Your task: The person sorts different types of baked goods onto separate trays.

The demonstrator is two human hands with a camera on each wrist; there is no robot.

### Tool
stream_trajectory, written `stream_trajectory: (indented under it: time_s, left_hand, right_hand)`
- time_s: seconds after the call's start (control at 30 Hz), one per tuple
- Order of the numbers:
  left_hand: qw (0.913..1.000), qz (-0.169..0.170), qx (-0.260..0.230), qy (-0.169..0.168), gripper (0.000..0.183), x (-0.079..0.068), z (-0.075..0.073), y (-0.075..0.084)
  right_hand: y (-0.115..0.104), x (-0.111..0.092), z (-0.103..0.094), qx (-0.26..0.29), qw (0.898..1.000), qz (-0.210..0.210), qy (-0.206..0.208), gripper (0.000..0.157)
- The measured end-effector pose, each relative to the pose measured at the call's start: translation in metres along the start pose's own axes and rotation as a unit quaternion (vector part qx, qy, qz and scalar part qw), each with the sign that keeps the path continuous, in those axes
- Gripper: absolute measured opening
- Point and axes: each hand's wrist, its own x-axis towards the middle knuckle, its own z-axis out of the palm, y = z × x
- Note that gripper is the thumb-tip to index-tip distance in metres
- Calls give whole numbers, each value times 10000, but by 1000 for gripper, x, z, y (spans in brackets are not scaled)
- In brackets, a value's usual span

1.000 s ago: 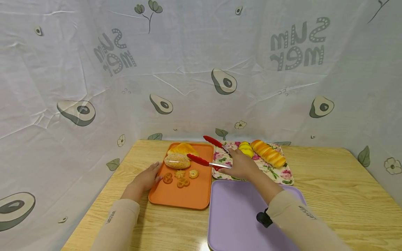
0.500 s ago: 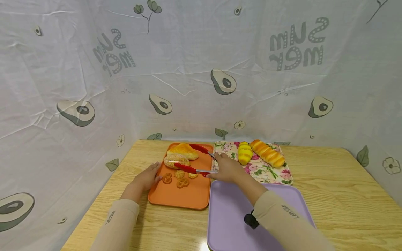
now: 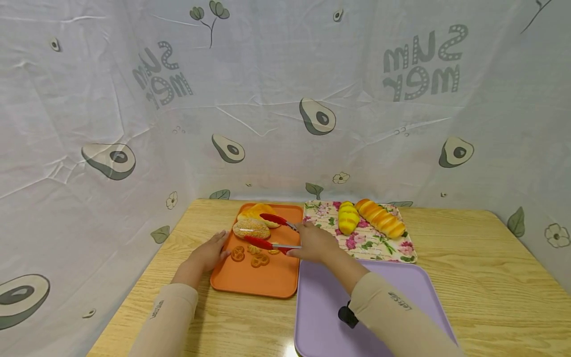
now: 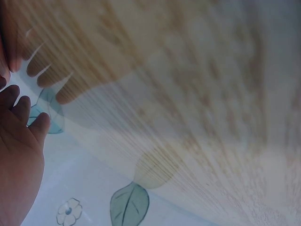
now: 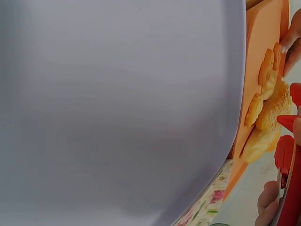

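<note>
My right hand (image 3: 315,243) grips a pair of red-tipped metal tongs (image 3: 259,242), whose arms stand apart over the orange tray (image 3: 254,283). The upper tip overlaps a golden bread (image 3: 255,212); the lower one crosses just below a sesame-topped bun (image 3: 250,229). Nothing shows pinched between the tips. In front of the bun lie pretzel-shaped cookies (image 3: 260,260) and small piped ones, partly hidden by the tongs. My left hand (image 3: 207,254) rests at the orange tray's left rim, thumb on the edge, fingers extended alongside. The right wrist view shows the tongs (image 5: 284,155) at its right edge.
A floral tray (image 3: 370,251) at the back holds a yellow bread (image 3: 348,218) and a long striped loaf (image 3: 380,218). A lilac tray (image 3: 318,317) lies nearest, under my right forearm. Behind the wooden table (image 3: 482,277) hangs an avocado-print cloth (image 3: 276,119).
My right hand has carried the tongs leftward from the floral tray to over the bread and cookies on the orange tray. My left hand has stayed at the rim.
</note>
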Motion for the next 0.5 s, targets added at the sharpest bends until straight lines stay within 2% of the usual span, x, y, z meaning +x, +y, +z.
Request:
stream_trajectory:
  time_s: [0.5]
  left_hand:
    - [10000,21,-16,15,60,-1,-1,1]
  right_hand:
    - [-10,1,4,-55,9999,95,-54,79]
